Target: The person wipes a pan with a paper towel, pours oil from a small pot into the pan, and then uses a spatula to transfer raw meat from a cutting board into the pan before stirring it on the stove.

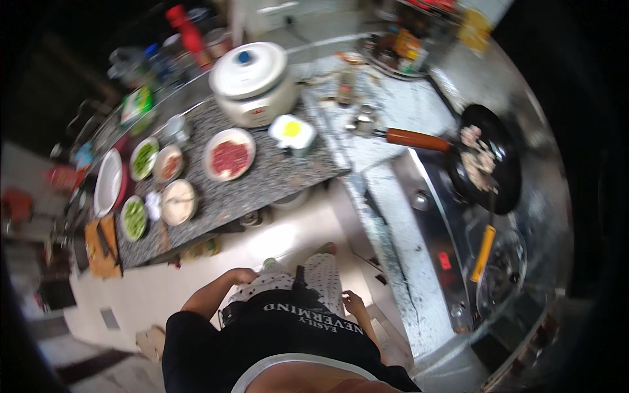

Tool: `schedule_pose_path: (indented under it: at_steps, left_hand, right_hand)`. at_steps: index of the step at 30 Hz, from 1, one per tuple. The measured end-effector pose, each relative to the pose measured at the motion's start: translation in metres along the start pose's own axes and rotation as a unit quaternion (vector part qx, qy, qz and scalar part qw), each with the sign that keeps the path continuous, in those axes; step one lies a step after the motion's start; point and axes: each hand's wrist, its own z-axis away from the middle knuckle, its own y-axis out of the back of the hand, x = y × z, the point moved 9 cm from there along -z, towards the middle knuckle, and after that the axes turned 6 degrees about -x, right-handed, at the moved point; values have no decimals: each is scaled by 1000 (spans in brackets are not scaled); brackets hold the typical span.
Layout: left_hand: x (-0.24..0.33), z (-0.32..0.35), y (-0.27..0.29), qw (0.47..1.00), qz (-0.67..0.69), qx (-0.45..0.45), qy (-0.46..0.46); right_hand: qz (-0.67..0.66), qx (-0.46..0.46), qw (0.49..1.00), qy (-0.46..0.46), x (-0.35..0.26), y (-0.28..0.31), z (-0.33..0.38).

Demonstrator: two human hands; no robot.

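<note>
My left hand (244, 276) hangs at my left thigh against the dotted trousers (268, 283); its fingers are blurred and partly hidden. Lower on the other side, my right hand (354, 304) hangs beside my right leg, fingers loosely apart with nothing in them. Neither touches the cookware. On the stove at right sits a black wok (507, 167) with a wooden handle (416, 139) and pale meat pieces (477, 160) inside. A utensil with a yellow handle (483, 253) leans out of the wok's near edge.
The granite counter (262, 180) holds a white lidded cooker (255, 108), a plate of red meat (229, 159), a cup with something yellow (292, 133) and several bowls of chopped food. A knife (103, 240) lies on a wooden board (105, 262). A second burner (514, 268) is nearer me.
</note>
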Motion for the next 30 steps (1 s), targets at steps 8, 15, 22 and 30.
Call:
schedule_pose_path:
  at_steps: [8,15,22,30]
  left_hand:
    - [-79,17,31,896,-422,101,-93]
    - [-136,46,55,916,-323,204,-120]
    - [-159,47,73,930,-215,282,-102]
    - [-123,108,58,921,-247,273,-128]
  right_hand:
    - [-2,-35,997,-65,77,-153,-11]
    - [117,19,993,11,99,-204,-74]
    - [46,-80,996,-20,-23,-160,-49]
    - [91,-116,989,28,-84,-162,-50]
